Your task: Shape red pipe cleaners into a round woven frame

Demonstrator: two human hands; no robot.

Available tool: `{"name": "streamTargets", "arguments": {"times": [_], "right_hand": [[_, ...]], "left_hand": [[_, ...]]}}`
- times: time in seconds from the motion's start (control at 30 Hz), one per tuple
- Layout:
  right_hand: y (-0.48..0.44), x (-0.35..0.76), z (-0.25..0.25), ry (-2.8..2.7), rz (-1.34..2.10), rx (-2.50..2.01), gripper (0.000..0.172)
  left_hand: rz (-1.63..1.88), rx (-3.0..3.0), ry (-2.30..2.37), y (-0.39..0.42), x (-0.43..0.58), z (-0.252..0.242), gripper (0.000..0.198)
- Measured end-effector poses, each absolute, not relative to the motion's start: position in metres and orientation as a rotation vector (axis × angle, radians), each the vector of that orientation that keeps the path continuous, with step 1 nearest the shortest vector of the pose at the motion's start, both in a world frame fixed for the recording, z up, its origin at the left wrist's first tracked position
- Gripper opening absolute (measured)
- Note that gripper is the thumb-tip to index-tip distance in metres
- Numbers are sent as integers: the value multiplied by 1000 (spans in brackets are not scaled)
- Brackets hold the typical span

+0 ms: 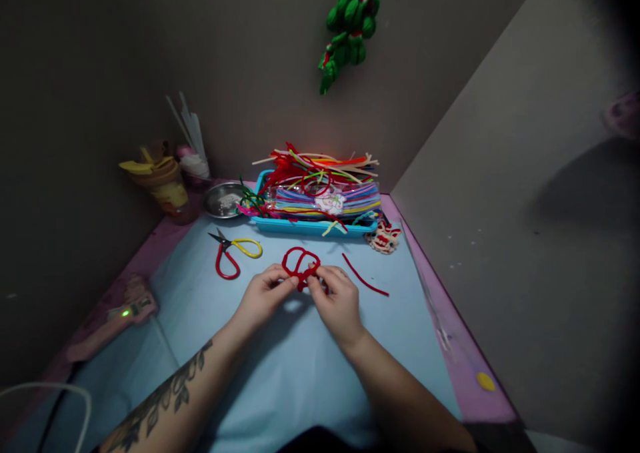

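Observation:
Between my two hands is a red pipe cleaner (295,250) bent into rounded loops, held up just above the blue sheet. My left hand (265,296) pinches its lower left side between thumb and fingers. On the lower right, my right hand (336,299) grips the same shape, its fingertips close to where the strands cross. A loose, slightly curved red pipe cleaner (365,277) lies to the right of my right hand. Scissors (231,247) with one red and one yellow handle rest with blades apart, beyond my left hand.
A turquoise tray (315,226) of coloured pipe cleaners stands at the back, beside a metal bowl (225,201) with small white bits. A pink glue gun (125,313) with a green light lies left. A beige and red face ornament (384,238) sits by the tray's right corner.

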State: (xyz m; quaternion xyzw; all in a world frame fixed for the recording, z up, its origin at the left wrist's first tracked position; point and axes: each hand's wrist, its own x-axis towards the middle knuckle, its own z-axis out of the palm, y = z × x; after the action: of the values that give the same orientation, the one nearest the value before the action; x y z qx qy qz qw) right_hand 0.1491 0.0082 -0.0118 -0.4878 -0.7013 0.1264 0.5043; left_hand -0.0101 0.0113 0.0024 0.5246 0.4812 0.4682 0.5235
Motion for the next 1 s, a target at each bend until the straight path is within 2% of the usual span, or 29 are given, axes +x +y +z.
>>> {"name": "streamTargets", "arguments": {"times": [0.37,0.47,0.57,0.8,1.0], "right_hand": [[7,149,-13,-1582,393,-1123,9],[6,146,-14,-1496,537,-1187,4],[6,146,-13,-1428,682,-1224,7],[10,153,-5,-1701,425,-1214,14],[4,151,-4,-1549,488,-1231,8]], "left_hand": [[1168,1203,1182,11,-10,1,22],[1143,1241,1183,10,-10,0,22],[1119,1251,1176,10,-11,0,23],[1137,1236,1117,10,-12,2,18],[1207,1353,1266,11,-12,3,21]]}}
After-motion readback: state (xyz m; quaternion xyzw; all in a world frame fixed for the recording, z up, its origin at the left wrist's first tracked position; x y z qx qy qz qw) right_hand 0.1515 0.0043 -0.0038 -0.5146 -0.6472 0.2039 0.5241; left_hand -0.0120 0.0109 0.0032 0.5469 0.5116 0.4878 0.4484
